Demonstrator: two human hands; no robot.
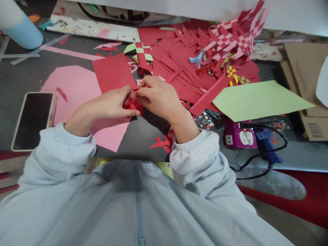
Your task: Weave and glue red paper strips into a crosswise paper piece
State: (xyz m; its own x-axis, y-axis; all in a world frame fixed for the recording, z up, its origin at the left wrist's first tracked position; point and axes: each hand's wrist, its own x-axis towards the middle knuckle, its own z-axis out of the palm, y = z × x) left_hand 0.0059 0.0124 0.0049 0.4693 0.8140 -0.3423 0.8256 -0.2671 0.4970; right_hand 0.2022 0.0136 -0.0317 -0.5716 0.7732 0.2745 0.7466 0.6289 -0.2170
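Between my two hands is a small red folded paper piece [131,106], made of several strips and partly hidden by fingers. My left hand [112,102] grips its left side, with the thumb along the near edge. On its right, the bent fingers of my right hand [159,97] pinch the same paper. Under my left wrist lies a pink paper sheet [74,82], overlapped at the top by a red paper square [112,73]. Just beyond my right hand, red paper strips [181,75] are heaped. Loose red cut pieces [162,143] rest near the table's front edge.
A phone [34,119] lies at the left. Woven pink-and-red paper pieces [228,37] pile up at the back. To the right are a green paper sheet [261,99], a purple box [239,135], a blue glue gun [268,147] with a black cord, and cardboard [304,68].
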